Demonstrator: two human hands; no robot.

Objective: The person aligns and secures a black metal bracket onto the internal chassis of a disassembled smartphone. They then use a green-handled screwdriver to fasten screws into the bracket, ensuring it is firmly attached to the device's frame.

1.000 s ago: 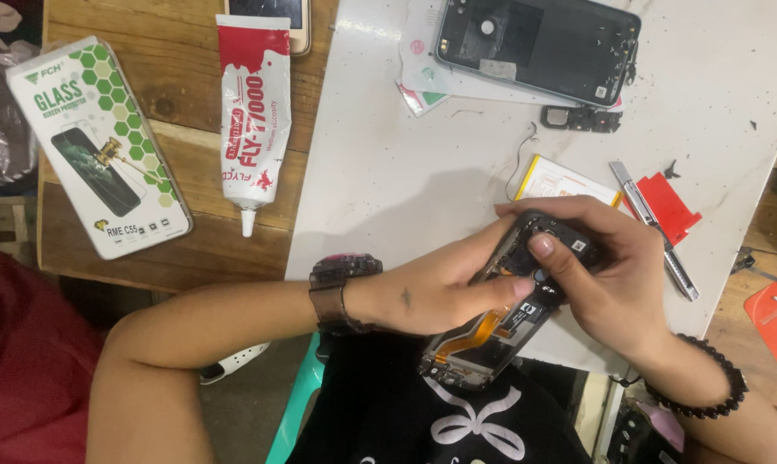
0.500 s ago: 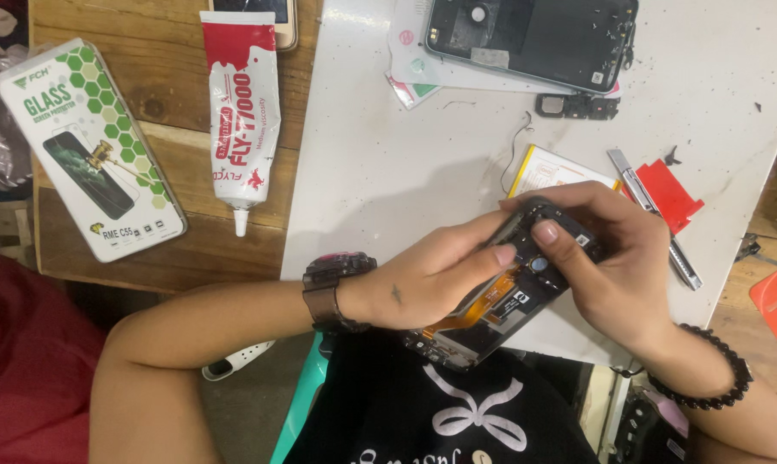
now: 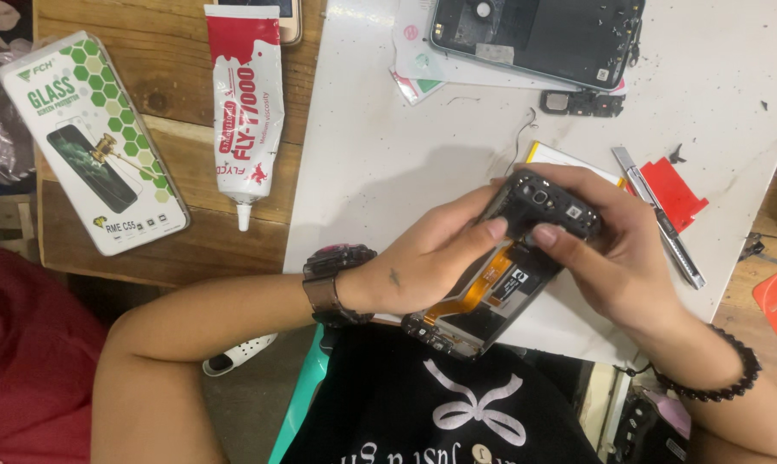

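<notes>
- We hold an opened phone frame [image 3: 500, 275] in both hands, just above the near edge of the white worktop [image 3: 388, 146], tilted with its camera end pointing away from us.
- Our left hand [image 3: 423, 258] wraps the frame's left side, its fingers [image 3: 491, 228] pressed on the dark cover plate by the camera.
- Our right hand [image 3: 616, 258] grips the right side, fingers [image 3: 545, 234] curled over the top end and pinching that same plate.
- An orange flex cable [image 3: 474, 292] runs along the exposed inside of the frame.
- Farther back on the worktop lies a dark phone back shell [image 3: 534, 39], well apart from our hands.
- A metal tool [image 3: 659, 228] and a red scrap [image 3: 672, 193] lie just right of our right hand.
- On the wooden surface to the left sit a glue tube [image 3: 244, 103] and a screen protector box [image 3: 92, 142].
</notes>
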